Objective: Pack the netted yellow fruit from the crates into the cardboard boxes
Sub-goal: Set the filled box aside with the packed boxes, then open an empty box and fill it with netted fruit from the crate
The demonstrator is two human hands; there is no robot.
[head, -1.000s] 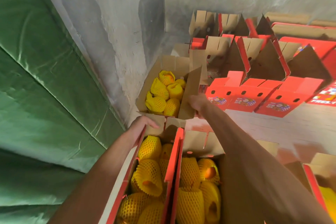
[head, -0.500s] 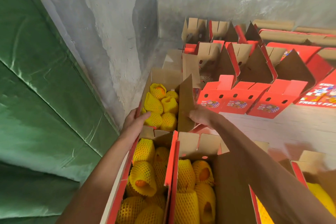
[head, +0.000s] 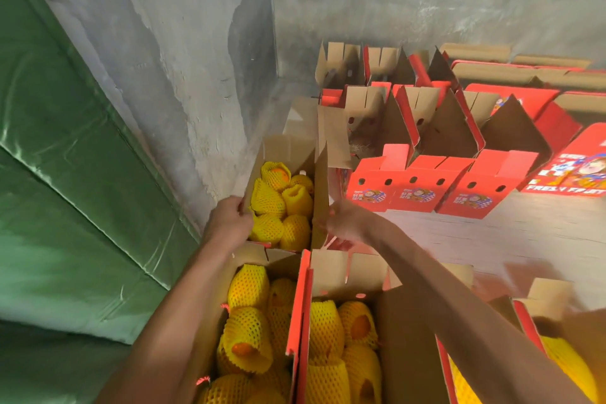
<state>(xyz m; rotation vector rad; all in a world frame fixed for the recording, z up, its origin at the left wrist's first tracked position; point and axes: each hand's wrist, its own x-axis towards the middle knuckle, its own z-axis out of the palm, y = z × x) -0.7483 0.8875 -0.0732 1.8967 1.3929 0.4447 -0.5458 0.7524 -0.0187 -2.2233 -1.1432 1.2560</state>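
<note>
An open cardboard box (head: 288, 149) stands against the wall, filled with several yellow netted fruit (head: 282, 207). My left hand (head: 229, 220) grips its left wall near the front corner. On the other side, my right hand (head: 344, 220) holds the right flap of the same box. Two more filled boxes lie nearer me: a left box (head: 303, 302) and a right box (head: 406, 338), both packed with netted fruit (head: 249, 321).
Empty red and brown boxes (head: 426, 154) stand in rows at the back right on a pale wooden surface (head: 508, 233). A grey concrete wall (head: 196, 75) and a green tarp (head: 65, 174) close off the left. Another box with fruit (head: 564, 361) sits at the lower right.
My left hand moved from the near box's flap up to the far box's left wall. My right hand stayed on that box's right flap. The view shifted closer to the far box.
</note>
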